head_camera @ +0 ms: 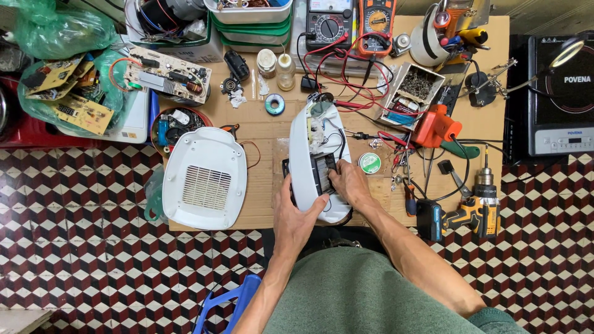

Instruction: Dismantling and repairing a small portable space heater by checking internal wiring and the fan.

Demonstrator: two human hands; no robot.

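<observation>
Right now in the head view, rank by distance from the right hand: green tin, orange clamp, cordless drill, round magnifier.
From the right hand:
1. Green tin, just up and right of it.
2. Orange clamp, farther up right.
3. Cordless drill, on the table's right edge.
4. Round magnifier, far top right.

- The scene is lit brightly and evenly from above; no single lamp can be made out.
- Only short, soft shadows are cast beside the white cover (204, 179) and under the forearms.
- Mild glare is seen on the white housing (309, 148), where detail is washed out.
- Focus is kept sharp across the wooden board (260, 124).
- Slight wide-angle bending is noticed in the tiled floor (80, 247) near the edges.
</observation>
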